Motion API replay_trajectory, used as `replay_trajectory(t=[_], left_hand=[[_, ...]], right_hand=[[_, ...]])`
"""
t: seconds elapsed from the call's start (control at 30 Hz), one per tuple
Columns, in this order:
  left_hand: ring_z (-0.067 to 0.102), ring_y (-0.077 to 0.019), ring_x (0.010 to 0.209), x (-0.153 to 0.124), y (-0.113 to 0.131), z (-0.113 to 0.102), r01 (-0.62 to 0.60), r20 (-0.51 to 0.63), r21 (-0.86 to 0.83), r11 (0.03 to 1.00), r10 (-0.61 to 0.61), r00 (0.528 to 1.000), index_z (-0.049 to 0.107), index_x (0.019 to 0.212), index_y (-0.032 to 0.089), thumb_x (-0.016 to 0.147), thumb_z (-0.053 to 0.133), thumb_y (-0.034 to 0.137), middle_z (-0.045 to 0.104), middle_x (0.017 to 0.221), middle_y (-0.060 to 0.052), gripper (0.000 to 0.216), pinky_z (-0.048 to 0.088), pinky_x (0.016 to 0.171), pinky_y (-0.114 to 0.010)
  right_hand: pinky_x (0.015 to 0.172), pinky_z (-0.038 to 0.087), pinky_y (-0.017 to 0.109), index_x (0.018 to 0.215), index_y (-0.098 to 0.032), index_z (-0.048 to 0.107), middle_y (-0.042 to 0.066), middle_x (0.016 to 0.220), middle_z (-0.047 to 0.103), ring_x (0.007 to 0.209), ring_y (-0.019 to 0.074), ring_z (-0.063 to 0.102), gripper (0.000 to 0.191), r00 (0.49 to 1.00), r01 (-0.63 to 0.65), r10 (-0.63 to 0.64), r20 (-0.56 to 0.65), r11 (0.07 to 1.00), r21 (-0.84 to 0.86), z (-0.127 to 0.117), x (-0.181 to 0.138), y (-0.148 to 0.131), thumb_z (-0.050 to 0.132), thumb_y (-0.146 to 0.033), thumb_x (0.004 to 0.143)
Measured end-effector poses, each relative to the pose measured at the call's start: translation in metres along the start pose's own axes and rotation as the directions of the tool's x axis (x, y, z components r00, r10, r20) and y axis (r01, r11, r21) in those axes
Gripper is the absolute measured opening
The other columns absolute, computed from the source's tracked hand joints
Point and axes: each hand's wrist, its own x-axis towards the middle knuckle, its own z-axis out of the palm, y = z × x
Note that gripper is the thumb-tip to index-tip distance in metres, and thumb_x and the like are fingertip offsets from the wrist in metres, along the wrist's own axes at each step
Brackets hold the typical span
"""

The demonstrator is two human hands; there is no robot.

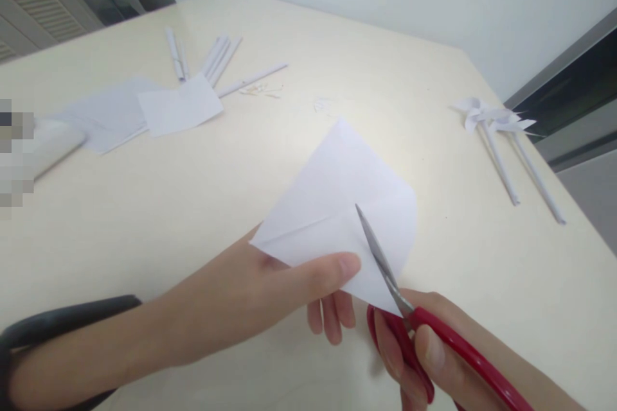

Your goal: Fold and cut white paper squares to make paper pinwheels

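Observation:
A white sheet of paper (332, 192) with a crease across it is pinched in my left hand (289, 289), thumb on top and fingers underneath. My right hand (434, 359) grips red-handled scissors (463, 347). One blade lies over the paper's face, pointing up toward its middle, and the sheet's lower right corner sits between the blades near the pivot. The other blade is mostly hidden behind the paper.
Two paper pinwheels (501, 122) on rolled sticks lie at the right edge of the table (193, 205). At the back left are paper sheets (178, 106), several rolled paper tubes (216, 58) and a small pile of thin sticks (263, 90). Paper scraps (321, 104) lie beyond my sheet.

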Motion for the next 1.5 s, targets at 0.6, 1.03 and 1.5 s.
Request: replay_trajectory(t=[0.6,1.03,1.5], left_hand=[[0.066,-0.0087,0.062,0.004,-0.003,-0.002,-0.033,0.034,0.035,0.999,0.032,0.999,0.070,0.065,0.018,0.093,0.052,0.029,0.070,0.063,0.004,0.035,0.053,0.064,-0.011],[0.067,-0.0099,0.062,0.001,-0.010,-0.002,-0.050,0.045,0.050,0.998,0.048,0.998,0.068,0.066,0.019,0.094,0.050,0.033,0.069,0.062,0.004,0.036,0.052,0.065,-0.014],[0.064,-0.0069,0.061,0.003,-0.002,-0.002,-0.023,0.047,0.057,0.998,0.020,0.999,0.067,0.062,0.017,0.093,0.051,0.029,0.067,0.059,0.006,0.037,0.051,0.065,-0.011]], right_hand=[[0.079,0.058,0.037,0.101,-0.020,0.058,0.002,0.079,0.052,0.078,0.0181,0.055,0.049,0.996,0.084,-0.082,-0.029,0.993,0.079,0.002,0.005,0.007,0.039,-0.064,0.090],[0.067,0.061,0.032,0.093,-0.020,0.060,0.004,0.082,0.054,0.080,0.0186,0.055,0.049,0.998,0.063,-0.061,-0.030,0.993,0.100,0.002,0.006,0.007,0.040,-0.064,0.090],[0.065,0.055,0.029,0.093,-0.019,0.059,0.001,0.077,0.047,0.073,0.0156,0.048,0.043,0.999,0.027,-0.029,0.018,0.993,0.113,0.004,0.007,-0.011,0.041,-0.058,0.093]])
